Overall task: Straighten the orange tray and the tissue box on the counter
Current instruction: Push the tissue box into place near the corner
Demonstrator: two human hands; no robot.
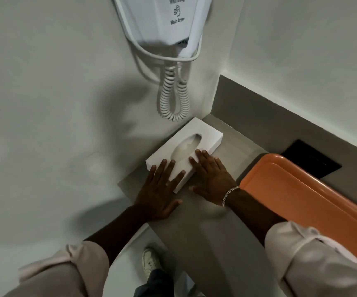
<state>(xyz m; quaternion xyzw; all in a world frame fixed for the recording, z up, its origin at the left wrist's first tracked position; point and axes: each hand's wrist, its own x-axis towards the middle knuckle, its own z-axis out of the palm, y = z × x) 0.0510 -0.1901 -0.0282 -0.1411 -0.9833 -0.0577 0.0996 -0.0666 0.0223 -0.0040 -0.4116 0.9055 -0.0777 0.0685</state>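
Observation:
A white tissue box [197, 131] with an oval slot lies on the grey counter [233, 151], in the corner against the left wall. My left hand [159, 189] rests flat on the box's near end, fingers spread over its top. My right hand [212, 179], with a silver bracelet at the wrist, presses flat against the box's right long side, fingertips on its top edge. The orange tray [297, 189] lies to the right on the counter, apart from the box, its near part hidden by my right sleeve.
A white wall-hung hair dryer [162, 20] with a coiled cord [174, 97] hangs above the box. A black rectangular panel [314, 159] sits behind the tray by the back wall. The counter's front edge drops to the floor, where a shoe [150, 262] shows.

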